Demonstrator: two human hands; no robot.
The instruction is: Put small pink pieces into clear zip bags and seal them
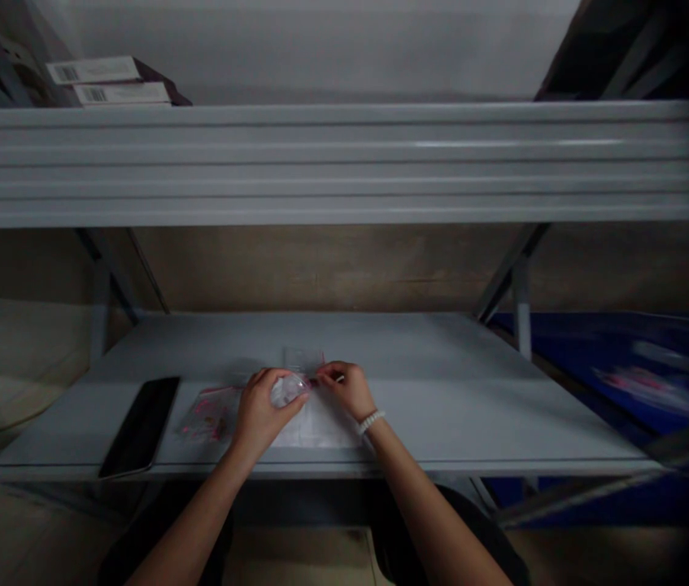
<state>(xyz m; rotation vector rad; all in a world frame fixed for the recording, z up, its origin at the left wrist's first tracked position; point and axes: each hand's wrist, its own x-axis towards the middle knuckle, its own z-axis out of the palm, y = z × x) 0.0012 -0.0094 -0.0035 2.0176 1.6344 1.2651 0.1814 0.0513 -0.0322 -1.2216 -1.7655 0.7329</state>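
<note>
My left hand point(263, 407) is curled around a small clear plastic bag point(286, 389), with the thumb along its near side. Close by on the right, my right hand point(345, 384), with a pale bracelet at the wrist, has thumb and forefinger pinched at the bag's edge. Whatever sits between those fingertips is too small to make out. Behind the hands lies a flat clear bag point(301, 356) with a reddish edge. Left of my left hand rest clear bags with pink marks point(213, 413). A whitish sheet point(320, 427) lies under the hands.
A dark tablet or phone point(141, 425) lies at the left of the grey shelf board point(442, 391). Above runs a metal shelf beam point(344, 163), with two boxes point(115, 81) on top. On the right, a blue surface point(588, 350) carries blurred plastic packs point(655, 387).
</note>
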